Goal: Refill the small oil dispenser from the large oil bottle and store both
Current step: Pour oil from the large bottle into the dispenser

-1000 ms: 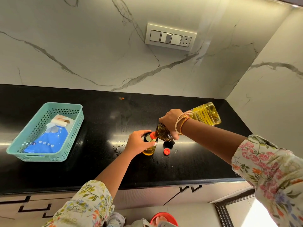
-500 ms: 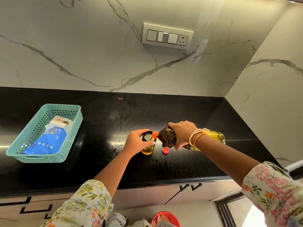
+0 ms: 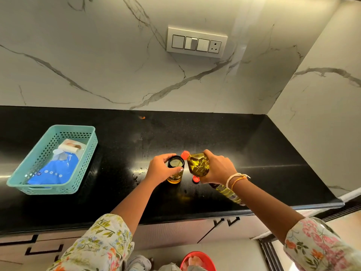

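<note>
Our left hand [image 3: 161,169] wrapped around the small round glass oil dispenser [image 3: 175,170] standing on the glossy black stone counter [image 3: 263,153]. Our right hand [image 3: 216,169] gripped the large clear plastic bottle of yellow oil [image 3: 198,165], its red neck [image 3: 184,154] just beside the dispenser's open mouth. A small red cap [image 3: 195,179] lay between them; a teal perforated plastic basket [image 3: 78,169] sat well apart to the left.

Teal basket [image 3: 82,169] on black counter [image 3: 263,153], blue packet [image 3: 52,171] inside; switch panel [image 3: 196,42] on marble wall [image 3: 97,55].
</note>
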Demonstrator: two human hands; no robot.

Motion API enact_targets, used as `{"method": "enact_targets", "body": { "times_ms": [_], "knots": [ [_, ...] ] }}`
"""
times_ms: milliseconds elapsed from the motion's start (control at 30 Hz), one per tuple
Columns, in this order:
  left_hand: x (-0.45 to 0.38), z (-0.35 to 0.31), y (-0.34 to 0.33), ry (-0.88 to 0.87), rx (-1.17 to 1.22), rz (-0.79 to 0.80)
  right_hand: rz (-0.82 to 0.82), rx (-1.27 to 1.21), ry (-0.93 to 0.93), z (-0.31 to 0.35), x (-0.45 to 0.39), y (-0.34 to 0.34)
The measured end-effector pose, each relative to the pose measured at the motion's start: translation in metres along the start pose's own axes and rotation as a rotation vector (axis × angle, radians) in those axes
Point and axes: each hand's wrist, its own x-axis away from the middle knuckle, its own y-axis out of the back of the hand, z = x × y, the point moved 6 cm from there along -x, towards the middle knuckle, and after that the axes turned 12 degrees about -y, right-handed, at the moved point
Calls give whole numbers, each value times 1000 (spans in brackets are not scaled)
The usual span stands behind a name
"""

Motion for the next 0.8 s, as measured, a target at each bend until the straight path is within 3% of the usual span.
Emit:
{"method": "enact_targets", "body": {
  "times_ms": [400,600,800],
  "knots": [
    [0,-1,0,16,12,9,-146,-284,10,7,7,14],
    [1,-5,2,18,58,12,-206,-626,-22,15,19,29],
    [3,-16,29,-48,93,-122,-202,-993,29,34,26,41]
  ]
}}
